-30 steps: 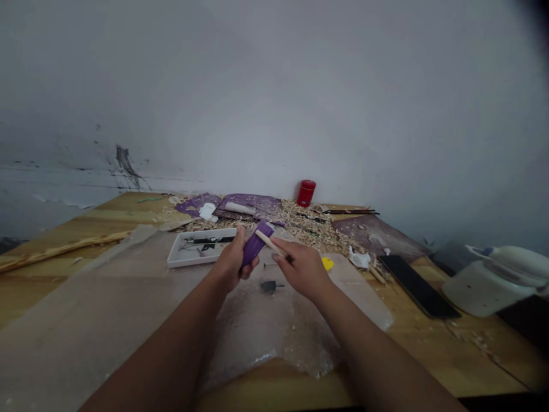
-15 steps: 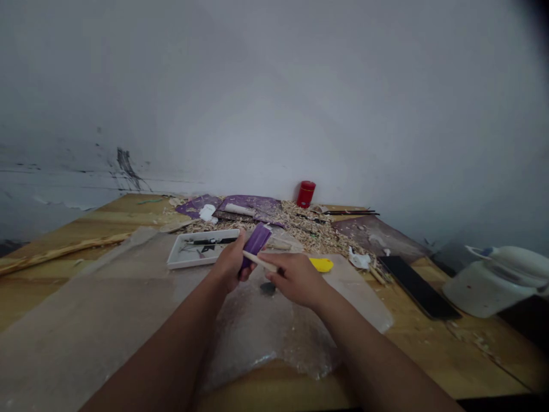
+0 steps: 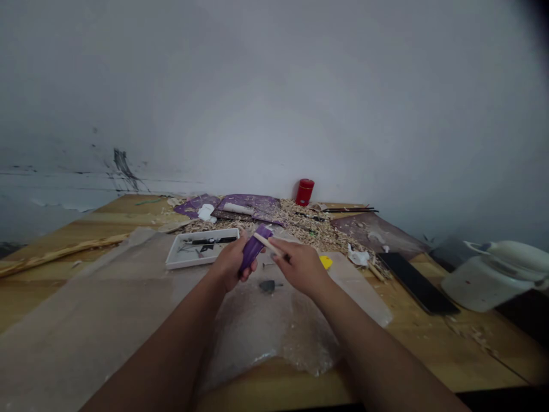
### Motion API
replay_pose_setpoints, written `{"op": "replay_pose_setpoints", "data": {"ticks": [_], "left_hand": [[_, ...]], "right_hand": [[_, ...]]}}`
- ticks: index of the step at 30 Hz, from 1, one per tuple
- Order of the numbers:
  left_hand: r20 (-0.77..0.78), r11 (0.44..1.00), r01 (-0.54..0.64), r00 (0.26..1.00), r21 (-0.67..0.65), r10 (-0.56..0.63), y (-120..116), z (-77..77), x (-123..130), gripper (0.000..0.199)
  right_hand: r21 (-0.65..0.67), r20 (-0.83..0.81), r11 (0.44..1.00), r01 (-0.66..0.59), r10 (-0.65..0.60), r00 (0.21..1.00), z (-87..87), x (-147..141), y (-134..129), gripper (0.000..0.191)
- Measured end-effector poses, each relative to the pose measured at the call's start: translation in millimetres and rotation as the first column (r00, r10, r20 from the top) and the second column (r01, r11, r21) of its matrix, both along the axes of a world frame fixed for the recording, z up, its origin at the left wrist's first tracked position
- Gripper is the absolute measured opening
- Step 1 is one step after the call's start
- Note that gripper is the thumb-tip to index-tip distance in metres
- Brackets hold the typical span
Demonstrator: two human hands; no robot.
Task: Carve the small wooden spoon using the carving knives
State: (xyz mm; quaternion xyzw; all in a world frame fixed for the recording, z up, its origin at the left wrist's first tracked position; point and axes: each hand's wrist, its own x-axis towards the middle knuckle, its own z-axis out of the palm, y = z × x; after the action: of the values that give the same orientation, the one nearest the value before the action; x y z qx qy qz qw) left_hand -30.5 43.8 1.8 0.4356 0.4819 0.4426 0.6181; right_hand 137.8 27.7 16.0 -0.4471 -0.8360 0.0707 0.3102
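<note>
Head view, from the grip outward: the left hand (image 3: 234, 264) is clenched around a purple strip (image 3: 254, 249), possibly folded abrasive paper, though the view cannot settle it. The strip is held above a sheet of bubble wrap (image 3: 274, 337). The right hand (image 3: 300, 266) grasps a slim pale wooden stick (image 3: 266, 244) in its fingers, with the stick's far end lying across the top of the strip. The stick looks light and stiff, and may snap if levered at its thin end, so the safest hold seems close to the fingers. The strip looks light and somewhat flexible, best held around its middle. Just beyond the left hand, a white plastic tray (image 3: 189, 262) holds a black-handled tool (image 3: 214, 241) and small dark pieces too small to tell apart. A small dark rotary burr (image 3: 266, 285) rests on the wrap below the hands, and wood shavings (image 3: 309, 229) are heaped on the table (image 3: 429, 349) beyond
</note>
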Motion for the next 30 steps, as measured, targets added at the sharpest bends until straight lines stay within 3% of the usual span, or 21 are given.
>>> {"op": "replay_pose_setpoints", "data": {"ticks": [2, 6, 11, 16, 21, 26, 30], "left_hand": [[-0.009, 1.000, 0.003, 1.000, -0.009, -0.003, -0.8, 1.3, 0.6, 0.053], [-0.030, 0.999, -0.021, 0.999, -0.030, 0.020, -2.0, 2.5, 0.8, 0.051], [-0.010, 1.000, 0.014, 1.000, -0.002, -0.014, -0.1, -1.2, -0.8, 0.053], [-0.023, 0.999, -0.043, 0.999, -0.016, 0.043, 0.4, -1.3, -0.6, 0.051], [-0.009, 1.000, -0.005, 1.000, 0.014, 0.005, 1.5, -0.5, -1.1, 0.054], [-0.004, 0.997, -0.075, 0.997, -0.031, 0.075, 3.6, -0.1, -3.8, 0.051], [0.006, 0.999, -0.052, 0.999, 0.016, 0.052, 2.3, -0.2, -3.6, 0.051]], "right_hand": [[-0.007, 0.005, 1.000, -0.013, 0.013, 1.000, 0.5, 1.2, 0.7, 0.040], [-0.114, 0.027, 0.969, -0.218, 0.223, 0.975, 1.2, 2.5, 0.5, 0.043], [-0.026, -0.010, 1.000, 0.014, -0.014, 1.000, 1.0, 4.0, 3.3, 0.040], [-0.086, 0.043, 0.979, -0.184, 0.188, 0.981, 1.1, 2.4, 0.7, 0.044], [-0.006, 0.060, 0.998, 0.058, -0.058, 0.997, 2.1, 3.6, 2.2, 0.042], [-0.073, 0.109, 0.982, -0.173, 0.181, 0.977, 1.2, 0.1, -1.3, 0.045], [-0.005, 0.043, 1.000, -0.019, 0.019, 0.999, -2.1, 1.2, 3.1, 0.041]]}}
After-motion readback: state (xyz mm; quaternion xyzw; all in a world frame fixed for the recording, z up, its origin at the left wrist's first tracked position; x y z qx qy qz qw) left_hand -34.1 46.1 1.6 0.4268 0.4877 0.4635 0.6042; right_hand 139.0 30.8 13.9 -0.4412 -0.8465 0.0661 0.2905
